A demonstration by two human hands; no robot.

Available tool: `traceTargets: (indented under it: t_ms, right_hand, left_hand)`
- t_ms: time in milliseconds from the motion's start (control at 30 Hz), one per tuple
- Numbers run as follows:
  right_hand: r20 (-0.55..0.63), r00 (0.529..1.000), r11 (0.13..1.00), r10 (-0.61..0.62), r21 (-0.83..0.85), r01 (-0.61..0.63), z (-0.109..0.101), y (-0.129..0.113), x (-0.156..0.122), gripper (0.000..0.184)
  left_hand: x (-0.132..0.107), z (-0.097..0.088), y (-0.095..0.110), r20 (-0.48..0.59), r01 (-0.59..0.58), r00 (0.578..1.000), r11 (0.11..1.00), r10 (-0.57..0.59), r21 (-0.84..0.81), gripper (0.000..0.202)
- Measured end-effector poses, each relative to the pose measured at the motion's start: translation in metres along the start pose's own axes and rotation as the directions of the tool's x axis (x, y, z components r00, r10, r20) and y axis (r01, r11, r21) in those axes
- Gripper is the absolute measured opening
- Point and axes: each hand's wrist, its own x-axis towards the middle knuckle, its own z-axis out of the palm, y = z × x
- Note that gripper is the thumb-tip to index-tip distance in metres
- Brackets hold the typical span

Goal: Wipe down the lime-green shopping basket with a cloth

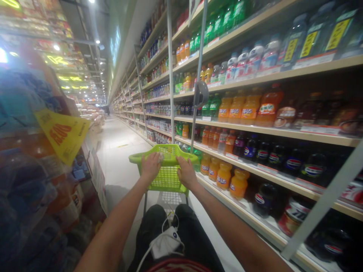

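A lime-green shopping cart basket (167, 177) stands in front of me in a supermarket aisle. My left hand (151, 165) grips the near rim of the basket on its left side, fingers curled over the edge. My right hand (186, 172) grips the same rim on the right side, also closed over it. Both arms reach straight forward. The inside of the basket looks empty as far as its mesh shows.
Long shelves (263, 130) of orange soda, cola and green bottles run along the right, close to the cart. Stacked goods with a yellow price sign (62, 133) crowd the left. The white floor (119, 151) of the aisle stretches ahead. A white device (166, 241) with cables hangs at my waist.
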Motion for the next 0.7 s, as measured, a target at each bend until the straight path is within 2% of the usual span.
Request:
traceTargets:
  t_ms: [67,133,233,300,400,533,633,700]
  right_hand:
    - [0.002,1.000,1.000,-0.007,-0.006,0.007,0.000,0.001,-0.001,0.060]
    - [-0.007,1.000,1.000,-0.004,-0.007,0.004,0.000,0.001,-0.001,0.060]
    - [-0.017,1.000,1.000,0.006,0.001,-0.006,0.002,-0.001,-0.002,0.060]
    - [-0.018,1.000,1.000,0.008,0.005,-0.008,0.003,-0.001,-0.003,0.061]
    - [-0.017,1.000,1.000,0.016,0.003,-0.016,0.003,0.000,-0.003,0.061]
    - [0.012,0.998,0.998,0.058,-0.037,-0.057,-0.004,-0.002,-0.001,0.054]
    - [0.002,0.994,0.990,0.112,-0.089,-0.111,-0.010,-0.003,0.002,0.048]
    - [-0.018,0.990,0.984,0.138,-0.112,-0.139,-0.014,-0.001,0.002,0.047]
  left_hand:
    - [0.001,-0.002,-0.023,-0.005,0.105,0.995,0.995,-0.105,0.000,0.040]
    - [0.001,-0.003,-0.044,-0.014,0.260,0.965,0.965,-0.260,-0.020,0.038]
    - [0.002,0.000,-0.059,-0.033,0.363,0.930,0.929,-0.366,-0.071,0.038]
    - [0.003,0.004,-0.054,-0.043,0.335,0.939,0.938,-0.340,-0.091,0.037]
    - [0.004,0.008,-0.030,-0.045,0.246,0.967,0.965,-0.251,-0.091,0.039]
    - [0.003,0.006,0.000,0.010,0.050,0.999,0.995,-0.049,-0.083,0.041]
    - [0.002,0.002,0.001,0.039,-0.046,0.998,0.996,0.049,-0.080,0.042]
    - [0.001,0.000,-0.010,0.033,0.009,0.999,0.996,-0.006,-0.087,0.042]
